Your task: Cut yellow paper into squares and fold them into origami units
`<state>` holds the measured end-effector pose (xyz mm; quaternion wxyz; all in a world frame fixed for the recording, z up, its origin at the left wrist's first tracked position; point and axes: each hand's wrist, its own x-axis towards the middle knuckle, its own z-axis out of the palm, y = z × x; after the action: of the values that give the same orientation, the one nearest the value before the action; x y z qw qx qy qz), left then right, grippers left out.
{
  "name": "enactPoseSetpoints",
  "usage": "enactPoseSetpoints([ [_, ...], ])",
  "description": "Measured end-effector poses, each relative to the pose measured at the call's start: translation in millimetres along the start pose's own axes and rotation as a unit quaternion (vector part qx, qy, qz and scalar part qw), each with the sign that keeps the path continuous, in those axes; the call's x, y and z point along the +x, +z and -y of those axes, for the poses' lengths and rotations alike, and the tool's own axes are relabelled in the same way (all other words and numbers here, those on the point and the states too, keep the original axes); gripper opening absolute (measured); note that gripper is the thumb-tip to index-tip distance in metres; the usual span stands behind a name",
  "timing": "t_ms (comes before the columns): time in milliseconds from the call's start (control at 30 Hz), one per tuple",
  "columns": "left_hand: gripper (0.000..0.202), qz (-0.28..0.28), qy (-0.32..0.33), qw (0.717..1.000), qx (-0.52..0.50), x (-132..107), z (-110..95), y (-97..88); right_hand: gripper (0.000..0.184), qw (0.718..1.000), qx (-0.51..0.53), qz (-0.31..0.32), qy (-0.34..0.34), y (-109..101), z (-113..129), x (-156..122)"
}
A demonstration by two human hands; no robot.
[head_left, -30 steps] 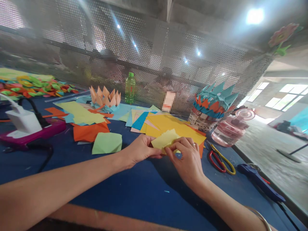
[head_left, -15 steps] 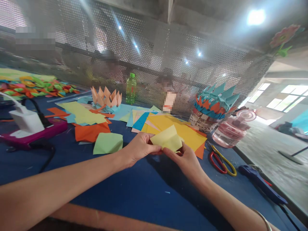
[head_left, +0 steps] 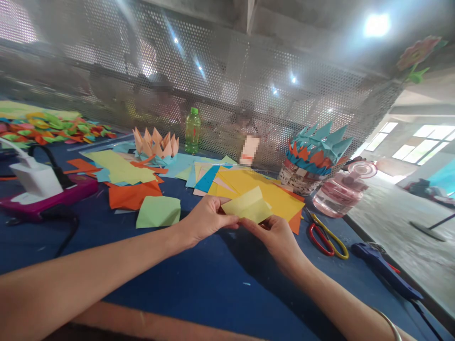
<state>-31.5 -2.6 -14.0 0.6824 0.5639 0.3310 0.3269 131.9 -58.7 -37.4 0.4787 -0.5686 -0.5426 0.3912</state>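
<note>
A pale yellow sheet of paper point(head_left: 249, 204), partly folded, is held up above the table between both hands. My left hand point(head_left: 208, 218) pinches its left corner between thumb and fingers. My right hand point(head_left: 277, 237) grips the lower right edge, its index finger stretched along the bottom near the left thumb. Behind the held paper lies a fanned pile of yellow paper sheets point(head_left: 280, 194) with orange and blue ones among them. A light green paper square point(head_left: 159, 211) rests on the table left of my left hand.
Scissors point(head_left: 327, 237) with red and yellow handles and a blue corded tool point(head_left: 386, 270) lie at right. Behind them stand a pink bottle point(head_left: 339, 196) and a folded-paper basket point(head_left: 313, 156). A peach paper piece point(head_left: 156, 144), green bottle point(head_left: 192, 132) and purple power strip point(head_left: 78, 189) are farther left.
The right hand has shifted slightly along the paper's lower right edge, and the paper's right side sits a little differently. Both hands keep hold; the view has moved very little.
</note>
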Motion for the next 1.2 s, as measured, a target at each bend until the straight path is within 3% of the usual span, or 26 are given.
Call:
enactPoseSetpoints([
  [300, 0.007, 0.003, 0.018, 0.998, 0.061, 0, 4, -0.6, 0.031, 0.996, -0.075, -0.026, -0.045, 3, 1, -2],
  [467, 0.014, 0.022, 0.021, 0.996, 0.081, 5, 7, -6.1, 0.032, 0.989, -0.126, -0.050, -0.061, 2, 2, -1],
  [700, 0.020, 0.013, 0.028, 0.995, 0.095, 8, 9, -9.0, 0.027, 0.994, -0.066, 0.014, -0.080, 0, 6, 0],
  [1033, 0.019, 0.007, 0.035, 0.990, 0.134, 6, 2, -7.6, 0.035, 0.995, -0.078, 0.024, -0.057, -6, 1, 7],
  [1200, 0.015, 0.001, 0.052, 0.989, 0.141, 7, 4, -7.8, 0.040, 0.997, -0.069, -0.006, -0.029, -9, 3, 9],
])
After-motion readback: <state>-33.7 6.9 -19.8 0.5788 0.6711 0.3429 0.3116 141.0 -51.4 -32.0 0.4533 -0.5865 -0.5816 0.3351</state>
